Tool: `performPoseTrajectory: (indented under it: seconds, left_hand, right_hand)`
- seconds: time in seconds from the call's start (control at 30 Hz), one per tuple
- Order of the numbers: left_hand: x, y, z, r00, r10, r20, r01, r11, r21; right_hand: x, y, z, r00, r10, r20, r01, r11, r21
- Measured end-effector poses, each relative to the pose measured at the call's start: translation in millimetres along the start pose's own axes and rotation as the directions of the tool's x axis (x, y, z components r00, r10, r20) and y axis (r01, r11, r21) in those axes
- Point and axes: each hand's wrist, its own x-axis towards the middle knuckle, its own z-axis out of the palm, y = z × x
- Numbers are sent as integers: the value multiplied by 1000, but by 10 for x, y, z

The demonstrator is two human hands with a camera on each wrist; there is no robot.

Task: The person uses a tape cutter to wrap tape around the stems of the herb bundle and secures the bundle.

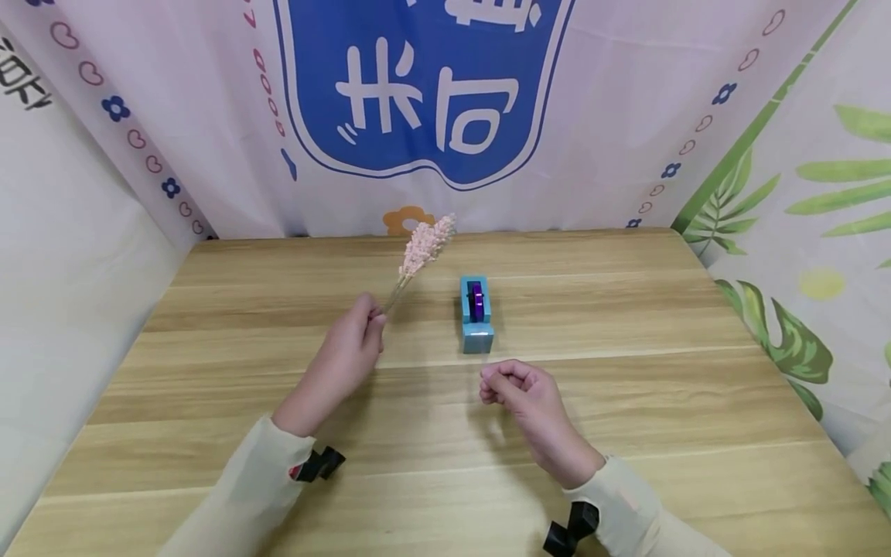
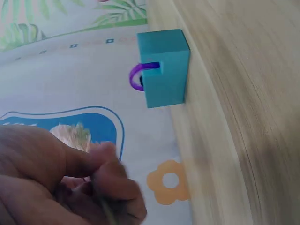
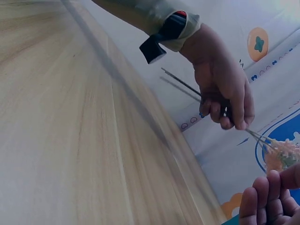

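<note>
My left hand grips the thin stems of a pink artificial flower sprig, its bloom slanting up to the far right. In the right wrist view the stem ends stick out behind that hand. A blue tape dispenser with a purple tape roll stands mid-table, between and beyond the hands. Just in front of it, my right hand has thumb and forefinger pinched together on what looks like a clear strip of tape, barely visible. In the left wrist view the dispenser stands apart from the left hand.
The wooden table reaches back to a printed cloth with a blue emblem. Leaf-patterned cloth hangs at the right. A black wrist camera sits at the left cuff, another black camera at the right.
</note>
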Motion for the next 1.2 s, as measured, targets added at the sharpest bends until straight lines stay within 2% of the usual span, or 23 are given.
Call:
performPoseTrajectory:
  seconds: [0.1,0.23,0.3,0.43,0.57,0.7,0.83,1.0,1.2]
  left_hand:
    - [-82,6,-57,996,50,-68,-49,999,6]
    - [-214,-13,-156,994,56,-91,-59,998,-26]
    - [-286,-41,-217,997,46,-66,-49,998,-45]
    - [-441,-129,-344,998,46,32,-44,997,-64]
    - [-589,-249,-440,989,72,132,-64,996,-70]
    - [-696,-342,-486,976,95,195,-88,995,-44]
    - [-744,-370,-489,964,117,240,-119,993,-8]
    - [-740,-375,-432,957,152,249,-164,986,30]
    - [-674,-346,-343,941,153,303,-166,986,19]
  right_hand:
    - [5,0,-6,1000,-4,-6,4,1000,-2]
    - [16,-11,-15,1000,-7,-8,7,1000,-2]
    - [25,-17,-19,1000,-5,-6,5,1000,-2]
    - [30,-54,-32,1000,-14,11,14,1000,8]
    - [48,-104,-51,999,-32,22,31,999,25]
    - [76,-164,-75,999,-49,15,49,998,31]
    - [90,-268,-99,997,-68,20,68,997,21]
    - [114,-370,-113,995,-93,25,93,996,11]
    - [125,-457,-113,992,-124,34,123,992,11]
